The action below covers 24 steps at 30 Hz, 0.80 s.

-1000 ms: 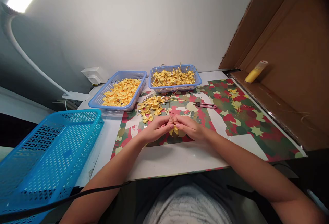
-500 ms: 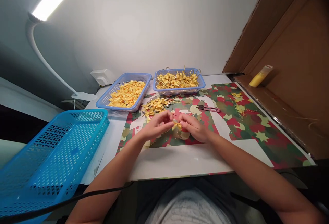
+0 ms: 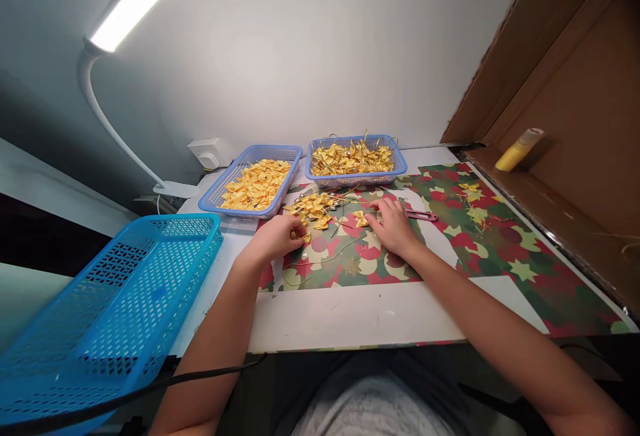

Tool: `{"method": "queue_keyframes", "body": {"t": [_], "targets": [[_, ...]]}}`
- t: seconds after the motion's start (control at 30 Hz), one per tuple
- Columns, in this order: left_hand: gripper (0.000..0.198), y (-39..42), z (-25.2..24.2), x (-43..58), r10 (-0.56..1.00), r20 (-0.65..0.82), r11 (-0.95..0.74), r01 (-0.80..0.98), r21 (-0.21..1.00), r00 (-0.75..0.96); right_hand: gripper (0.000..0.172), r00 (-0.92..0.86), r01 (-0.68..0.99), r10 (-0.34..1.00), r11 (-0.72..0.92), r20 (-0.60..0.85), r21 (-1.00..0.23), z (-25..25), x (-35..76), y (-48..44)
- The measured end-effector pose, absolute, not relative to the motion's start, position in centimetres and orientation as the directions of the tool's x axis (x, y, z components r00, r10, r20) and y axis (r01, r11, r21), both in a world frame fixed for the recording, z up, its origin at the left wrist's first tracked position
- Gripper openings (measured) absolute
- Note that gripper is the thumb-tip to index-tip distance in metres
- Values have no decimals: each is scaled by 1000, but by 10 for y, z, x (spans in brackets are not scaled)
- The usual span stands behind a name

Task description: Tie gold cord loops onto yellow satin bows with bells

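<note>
My left hand (image 3: 281, 239) rests low over the mat at the left of a loose pile of yellow ribbon bows (image 3: 315, 206). Its fingers are curled, with a small bow (image 3: 307, 239) at the fingertips. Across from it, my right hand (image 3: 393, 225) lies palm down with thumb and fingers apart. Another yellow bow (image 3: 359, 219) is right by its thumb tip. Thread snips with a pink handle (image 3: 423, 215) are partly hidden behind the right hand. A thin cord (image 3: 327, 261) curves over the mat between the hands.
Behind stand a blue basket of yellow bows (image 3: 293, 186) and a blue basket of gold-corded bows (image 3: 400, 168). A larger blue basket (image 3: 213, 229) is at left, under a lamp (image 3: 145, 3). Yellow scraps (image 3: 477, 215) lie right, near a yellow tube (image 3: 519, 150) on cardboard.
My hands were together at a yellow bow in the middle; now they are apart. The left has moved left to the pile's edge, the right slightly up and right beside the snips.
</note>
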<state>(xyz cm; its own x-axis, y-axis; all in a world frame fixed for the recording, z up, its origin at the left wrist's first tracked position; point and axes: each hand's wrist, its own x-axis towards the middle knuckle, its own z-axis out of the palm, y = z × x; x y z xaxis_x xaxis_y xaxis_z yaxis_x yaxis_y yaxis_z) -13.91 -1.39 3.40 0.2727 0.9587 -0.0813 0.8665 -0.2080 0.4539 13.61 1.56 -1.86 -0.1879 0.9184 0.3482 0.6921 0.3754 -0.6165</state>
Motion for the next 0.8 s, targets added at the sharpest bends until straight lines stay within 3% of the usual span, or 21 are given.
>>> {"method": "queue_keyframes", "body": {"t": [0.2,0.3,0.37,0.43,0.47,0.67,0.8], "targets": [[7,-15,39,-138,957,-77,-192,812,552,279,14,-287,657,857,501,427,-564,-8,128,-6],[15,-20,45,-129,945,-45,-221,736,640,323,13,-389,531,794,608,467,-590,-1,120,-21],[23,-25,45,-115,937,-1,-226,608,761,349,19,-435,399,756,648,488,-649,3,113,-31],[27,-31,42,-97,946,47,-133,252,959,321,26,-434,309,768,619,472,-722,5,108,-39],[28,-35,38,-88,955,18,-63,143,988,296,27,-420,290,786,590,454,-753,6,106,-42],[29,-46,20,-58,977,-86,98,-58,993,194,15,-346,244,846,499,406,-832,5,105,-44],[38,-45,18,-60,980,-104,132,-162,978,169,17,-455,104,862,304,226,-947,6,110,-42]]}}
